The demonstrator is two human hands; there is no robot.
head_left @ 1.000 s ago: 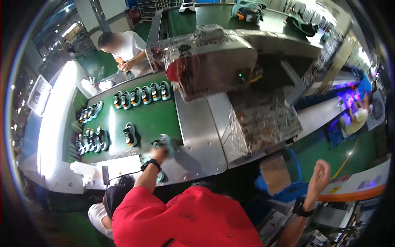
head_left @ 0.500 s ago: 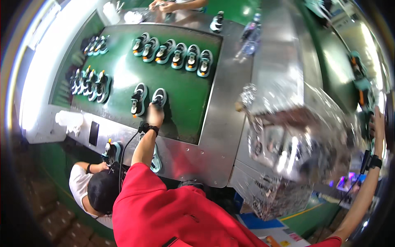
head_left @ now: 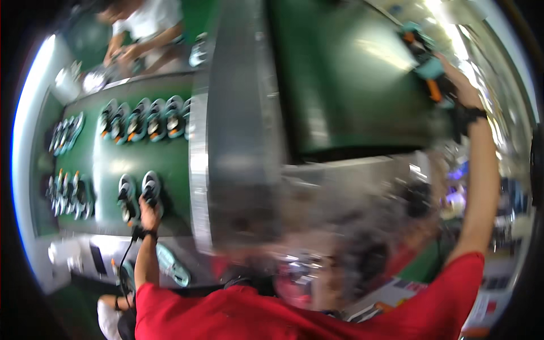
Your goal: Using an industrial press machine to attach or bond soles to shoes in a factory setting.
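Observation:
On the green surface at left, my left hand (head_left: 148, 214) is closed round the near end of a black, white and teal sneaker (head_left: 151, 184). A matching sneaker (head_left: 126, 195) lies just left of it. My right arm stretches far to the right, where my right hand (head_left: 462, 85) reaches to dark and teal sneakers (head_left: 429, 71) with orange parts, at the far edge of another green surface (head_left: 351, 85). Motion smears the right fingers, so their grip does not show. A teal shoe piece (head_left: 173, 266) lies on the metal edge near my left forearm.
A row of sneakers (head_left: 156, 119) stands at the back, with more sneakers (head_left: 68, 192) on the left. A metal divider (head_left: 241, 130) separates the surfaces. One person (head_left: 150, 28) works behind; another person's arm (head_left: 119, 303) shows at lower left. Blurred clear wrapping (head_left: 340, 209) lies right of centre.
My view has swung right, so the left surface sits further left and the right one shows more fully. My left hand stays on its sneaker; my right stays by the right-hand sneakers.

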